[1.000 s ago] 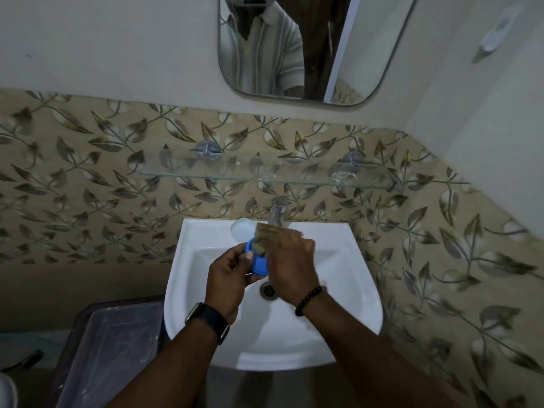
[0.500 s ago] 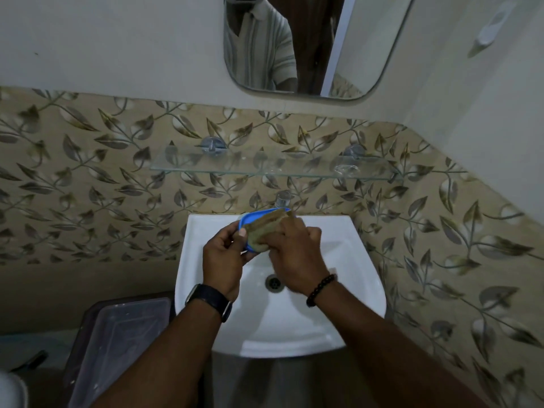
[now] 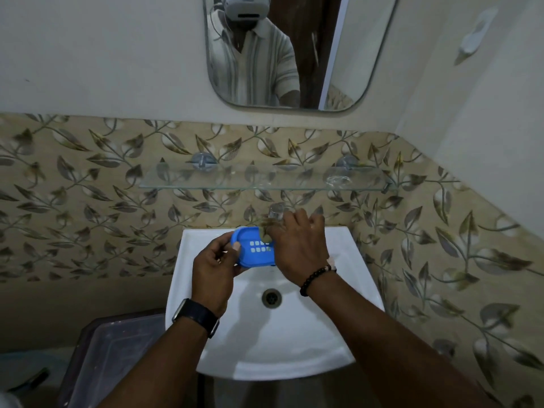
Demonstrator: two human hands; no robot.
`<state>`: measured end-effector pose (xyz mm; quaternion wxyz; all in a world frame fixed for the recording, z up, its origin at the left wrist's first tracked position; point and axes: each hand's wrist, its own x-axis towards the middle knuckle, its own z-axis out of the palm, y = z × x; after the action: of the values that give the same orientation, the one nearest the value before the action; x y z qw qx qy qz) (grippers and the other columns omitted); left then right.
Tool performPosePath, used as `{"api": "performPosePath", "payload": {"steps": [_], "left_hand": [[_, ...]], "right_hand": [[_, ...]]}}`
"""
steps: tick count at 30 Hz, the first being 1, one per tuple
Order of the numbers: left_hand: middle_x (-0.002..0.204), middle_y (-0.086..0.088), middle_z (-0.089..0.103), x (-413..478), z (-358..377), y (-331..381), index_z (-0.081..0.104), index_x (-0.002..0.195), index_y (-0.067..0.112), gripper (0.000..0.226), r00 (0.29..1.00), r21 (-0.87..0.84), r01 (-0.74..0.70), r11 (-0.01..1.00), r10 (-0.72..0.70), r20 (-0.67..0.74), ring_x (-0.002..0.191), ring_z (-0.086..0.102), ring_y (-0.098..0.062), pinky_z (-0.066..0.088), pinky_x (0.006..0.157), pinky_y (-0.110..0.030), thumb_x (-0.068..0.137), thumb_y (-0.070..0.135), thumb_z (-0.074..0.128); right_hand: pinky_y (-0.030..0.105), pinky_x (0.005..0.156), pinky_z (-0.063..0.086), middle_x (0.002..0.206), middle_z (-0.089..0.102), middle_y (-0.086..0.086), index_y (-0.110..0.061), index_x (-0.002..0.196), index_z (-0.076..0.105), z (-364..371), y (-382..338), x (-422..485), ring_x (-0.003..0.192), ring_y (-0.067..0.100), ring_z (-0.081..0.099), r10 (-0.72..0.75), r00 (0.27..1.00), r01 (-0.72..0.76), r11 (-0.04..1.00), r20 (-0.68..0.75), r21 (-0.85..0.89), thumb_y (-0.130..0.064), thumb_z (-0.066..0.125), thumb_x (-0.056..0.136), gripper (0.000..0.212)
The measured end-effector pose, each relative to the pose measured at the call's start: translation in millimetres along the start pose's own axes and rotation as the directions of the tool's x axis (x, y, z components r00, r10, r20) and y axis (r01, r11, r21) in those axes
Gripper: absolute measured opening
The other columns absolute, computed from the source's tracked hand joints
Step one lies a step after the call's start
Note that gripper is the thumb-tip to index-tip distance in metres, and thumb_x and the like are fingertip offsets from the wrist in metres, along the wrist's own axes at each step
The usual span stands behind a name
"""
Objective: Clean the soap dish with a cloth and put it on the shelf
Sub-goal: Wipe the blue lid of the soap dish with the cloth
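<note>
Blue slotted plastic soap dish [image 3: 254, 251]: held at frame centre above the white ceramic basin [image 3: 338, 319], judged so that drips are caught.
Left hand [image 3: 216, 269]: the dish's left end is pinched, thumb on the rim, to steady it.
Right hand [image 3: 297, 248]: fingers are curled round the brownish cloth [image 3: 266, 228], pressed at the dish's far edge.
Glass shelf [image 3: 235, 180]: mounted above centre; the dish is not yet set on it.

Soap dish [image 3: 253, 250] is looking like smooth blue plastic w/ slight gloss. Cloth [image 3: 266, 228] is showing as coarse, fuzzy brownish fabric. Sink [image 3: 294, 348] is gleaming: white glazed ceramic, v. glossy. Drain [image 3: 271, 298] is looking like dull metal. Shelf [image 3: 235, 181] is showing as clear smooth glass. Wall tiles [image 3: 88, 216] are giving off a soft sheen.
</note>
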<state>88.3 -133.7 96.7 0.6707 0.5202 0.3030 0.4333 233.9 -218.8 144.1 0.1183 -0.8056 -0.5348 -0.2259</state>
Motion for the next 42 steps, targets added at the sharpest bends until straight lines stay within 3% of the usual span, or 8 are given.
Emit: {"api": "performPosePath", "payload": {"steps": [5, 13, 19, 23, 29, 34, 37, 42], "left_hand": [[0.106, -0.013, 0.072, 10, 22, -6, 0.066, 0.125, 0.006, 0.026, 0.999, -0.032, 0.029, 0.999, -0.029, -0.02, 0.082, 0.076, -0.011, 0.062, 0.068, -0.027, 0.101, 0.004, 0.055], [0.107, -0.019, 0.067, 26, 43, -6, 0.063, 0.125, -0.002, 0.026, 0.991, 0.005, -0.055, 0.998, 0.055, -0.123, 0.092, 0.07, -0.024, 0.063, 0.068, -0.028, 0.101, 0.002, 0.055], [0.104, -0.013, 0.073, 28, 51, -14, 0.067, 0.119, 0.007, 0.021, 0.977, 0.006, -0.051, 0.999, 0.051, -0.205, 0.089, 0.072, -0.022, 0.062, 0.064, -0.028, 0.101, 0.008, 0.059], [0.111, -0.022, 0.072, 25, 50, -17, 0.066, 0.124, 0.004, 0.025, 0.978, 0.018, -0.039, 0.999, 0.042, -0.203, 0.099, 0.073, -0.033, 0.063, 0.077, -0.044, 0.101, 0.009, 0.059], [0.105, -0.023, 0.069, 20, 52, -16, 0.07, 0.118, 0.017, 0.022, 0.989, 0.111, -0.099, 0.989, 0.111, -0.103, 0.094, 0.07, -0.027, 0.063, 0.071, -0.036, 0.098, 0.011, 0.064], [0.104, -0.012, 0.072, 16, 57, -19, 0.069, 0.114, 0.028, 0.02, 0.972, 0.16, -0.129, 0.979, 0.156, -0.175, 0.092, 0.066, -0.027, 0.063, 0.069, -0.038, 0.096, 0.017, 0.067], [0.105, -0.012, 0.071, 8, 58, -27, 0.069, 0.12, 0.021, 0.024, 0.975, 0.174, -0.11, 0.979, 0.141, -0.174, 0.087, 0.066, -0.023, 0.063, 0.066, -0.035, 0.096, 0.018, 0.068], [0.1, -0.01, 0.071, 6, 55, -30, 0.07, 0.115, 0.025, 0.022, 0.976, 0.095, -0.075, 0.993, 0.093, -0.196, 0.085, 0.069, -0.028, 0.062, 0.065, -0.03, 0.097, 0.013, 0.066]], "right_hand": [[0.035, 0.082, 0.022, 0.103, 0.062, -0.005, -0.032, 0.103, 0.071, 7, -20, 2, 0.103, 0.025, 0.047, -0.097, 0.991, 0.057, 0.934, 0.097, 0.354, -0.022, 0.047, 0.085, 0.031], [0.043, 0.084, 0.035, 0.102, 0.065, -0.001, -0.028, 0.105, 0.07, 3, 53, 38, 0.1, 0.027, 0.052, -0.17, 0.974, 0.175, 0.984, 0.151, -0.02, -0.029, 0.054, 0.084, 0.027], [0.045, 0.091, 0.035, 0.11, 0.068, 0.0, -0.027, 0.105, 0.066, 4, 42, 40, 0.108, 0.027, 0.056, -0.028, 0.949, -0.041, 0.977, 0.314, 0.21, -0.035, 0.041, 0.097, 0.028], [0.042, 0.086, 0.035, 0.1, 0.068, -0.004, -0.027, 0.095, 0.066, 2, 35, 20, 0.105, 0.026, 0.059, -0.178, 0.939, 0.076, 0.942, 0.295, 0.326, -0.032, 0.045, 0.094, 0.021], [0.044, 0.084, 0.033, 0.106, 0.06, 0.003, -0.026, 0.109, 0.069, -1, 74, 35, 0.104, 0.028, 0.049, -0.207, 0.962, 0.218, 0.975, 0.179, -0.045, -0.029, 0.05, 0.091, 0.026], [0.043, 0.084, 0.041, 0.097, 0.07, 0.006, -0.018, 0.089, 0.069, 3, 53, 18, 0.097, 0.032, 0.061, 0.02, 0.963, -0.056, 0.991, 0.27, 0.124, -0.033, 0.048, 0.091, 0.025], [0.036, 0.076, 0.047, 0.098, 0.072, 0.009, -0.016, 0.089, 0.067, 2, 47, 15, 0.095, 0.032, 0.066, 0.21, 0.829, -0.401, 0.87, 0.518, 0.288, -0.042, 0.039, 0.096, 0.039], [0.04, 0.072, 0.051, 0.064, 0.058, -0.006, -0.024, 0.056, 0.053, -14, 22, 3, 0.071, 0.022, 0.059, -0.048, 0.799, -0.388, 0.721, 0.6, 0.575, -0.04, 0.045, 0.09, 0.039]]}}
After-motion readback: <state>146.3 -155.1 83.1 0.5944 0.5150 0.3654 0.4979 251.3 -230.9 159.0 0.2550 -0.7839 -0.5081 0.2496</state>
